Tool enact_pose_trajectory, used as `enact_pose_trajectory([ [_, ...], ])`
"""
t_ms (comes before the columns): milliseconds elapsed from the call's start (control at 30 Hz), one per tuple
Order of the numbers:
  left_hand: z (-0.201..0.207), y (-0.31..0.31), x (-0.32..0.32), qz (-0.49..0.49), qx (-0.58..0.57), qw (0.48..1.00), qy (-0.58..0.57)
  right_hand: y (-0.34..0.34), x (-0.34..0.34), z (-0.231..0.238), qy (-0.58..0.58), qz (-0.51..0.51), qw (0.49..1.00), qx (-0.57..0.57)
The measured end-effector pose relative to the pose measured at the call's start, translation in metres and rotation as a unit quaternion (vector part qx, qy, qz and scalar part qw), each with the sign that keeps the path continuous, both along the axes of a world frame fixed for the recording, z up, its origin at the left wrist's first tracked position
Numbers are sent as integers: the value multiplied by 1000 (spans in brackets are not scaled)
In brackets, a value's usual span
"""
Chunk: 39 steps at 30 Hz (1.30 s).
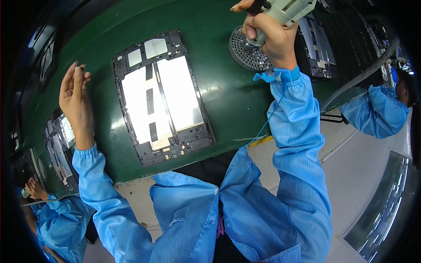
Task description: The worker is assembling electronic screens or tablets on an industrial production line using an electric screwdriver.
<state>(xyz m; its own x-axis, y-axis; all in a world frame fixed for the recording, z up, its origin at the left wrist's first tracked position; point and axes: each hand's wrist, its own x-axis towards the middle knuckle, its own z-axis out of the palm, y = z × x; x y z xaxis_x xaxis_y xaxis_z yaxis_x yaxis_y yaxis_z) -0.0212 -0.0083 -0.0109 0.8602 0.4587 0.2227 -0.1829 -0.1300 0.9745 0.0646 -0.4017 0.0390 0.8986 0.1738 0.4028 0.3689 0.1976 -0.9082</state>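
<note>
My right hand (274, 39) grips a pale grey-green electric screwdriver (291, 9). Its lower end is at a round screw tray (237, 46) dotted with many small holes; my fingers hide the tip. On the left, my left hand (76, 94) is raised over the table, thumb and fingers pinched around a tiny dark piece too small to name. Between my hands lies an opened tablet housing (204, 136), its inner side up, with a black frame and large shiny silver panels. Neither hand touches it.
More opened tablet housings lie at the right (318, 48) and at the left (59, 153) of the green table (237, 114). A grey cable (355, 81) curves past the right edge. Co-workers in blue sit at the right (377, 109) and lower left (63, 223).
</note>
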Motion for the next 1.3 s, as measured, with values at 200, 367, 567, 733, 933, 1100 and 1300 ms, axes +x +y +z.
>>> enact_pose_trajectory([
  [200,-2,-3,1,9,9,1000,-10,1,-1,2,-9,7,1000,-9],
  [367,-2,-2,-1,-3,9,1000,13,3,-3,1,15,11,1000,-16],
  [567,-2,-6,10,-82,61,993,60,-6,5,-7,-66,16,995,-68],
  [733,4,-14,15,-101,86,987,88,-6,7,-10,-73,11,996,-54],
  [933,19,-20,22,-131,135,970,153,-4,9,-10,-58,40,997,-17],
  [1100,9,-23,35,-140,119,971,155,-9,8,-7,-68,26,997,-22],
  [1300,3,-16,35,-140,136,971,142,-9,9,-4,-91,38,995,-11],
])
